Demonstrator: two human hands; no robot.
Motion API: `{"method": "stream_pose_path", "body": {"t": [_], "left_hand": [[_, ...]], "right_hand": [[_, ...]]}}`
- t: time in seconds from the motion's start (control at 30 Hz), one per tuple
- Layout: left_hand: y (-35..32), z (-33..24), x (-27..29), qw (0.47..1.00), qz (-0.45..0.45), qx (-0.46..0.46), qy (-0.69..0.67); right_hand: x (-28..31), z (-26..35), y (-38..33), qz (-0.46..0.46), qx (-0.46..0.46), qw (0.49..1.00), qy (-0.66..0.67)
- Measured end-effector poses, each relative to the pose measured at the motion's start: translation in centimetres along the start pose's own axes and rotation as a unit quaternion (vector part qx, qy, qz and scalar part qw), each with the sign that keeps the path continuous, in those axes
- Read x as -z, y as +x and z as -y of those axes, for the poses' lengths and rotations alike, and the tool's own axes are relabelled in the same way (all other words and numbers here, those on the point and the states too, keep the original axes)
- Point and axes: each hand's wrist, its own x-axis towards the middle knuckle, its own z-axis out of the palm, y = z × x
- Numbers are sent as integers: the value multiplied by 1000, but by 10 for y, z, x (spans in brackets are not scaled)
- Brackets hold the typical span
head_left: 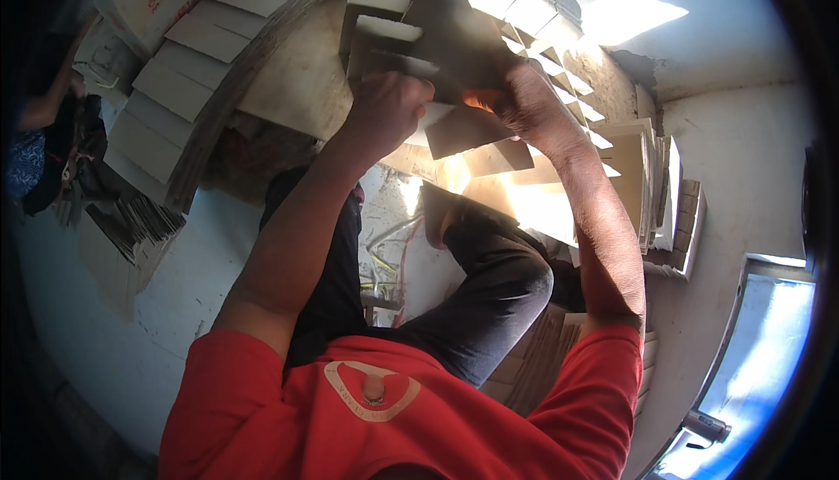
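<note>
1. At the far left, another person's arm is reaching in beside dark clothing, next to a stack of flat cardboard sheets that is fanning from the far left toward the middle.
2. Below that stack, a smaller bundle of cardboard pieces is lying on the pale floor, which is running along the near left.
3. We are sitting with our legs in dark trousers stretched over the floor, red sleeves showing at the near edge.
4. Our left hand is closing into a fist around the left edge of a slotted cardboard piece; the fingers are curled tight on it.
5. The slotted cardboard piece is being held up in the middle, far from our body, between both hands. It is brown and flat, with notched tabs along its left side, and is partly in shadow.
6. Our right hand is gripping the same piece at its right side, fingers pinched shut on it, just beside the left hand.
7. Under the hands, more cut cardboard pieces are catching bright sunlight.
8. To the right, a row of upright cardboard sheets is leaning near a rough plastered wall with a sunlit patch.
9. At the near right, a bluish window frame is showing.
10. We cannot make out any container here.
</note>
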Motion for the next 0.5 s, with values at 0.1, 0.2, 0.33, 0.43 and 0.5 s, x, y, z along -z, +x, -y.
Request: {"method": "stream_pose_path", "body": {"t": [0.1,0.2,0.33,0.43,0.5], "left_hand": [[1,0,-1,1000,-4,-8,10],[2,2,-3,1000,-13,-5,-3],[3,0,-2,1000,-12,-4,-7],[3,3,-5,999,-33,-11,7],[1,7,-5,999,-49,-7,14]], "right_hand": [[-7,-4,3,32,-15,999,1],[-10,5,9,99,-58,989,-95],[-36,-2,14,144,-30,956,-256],[-28,0,15,111,5,965,-236],[-11,0,15,73,-40,991,-106]]}}
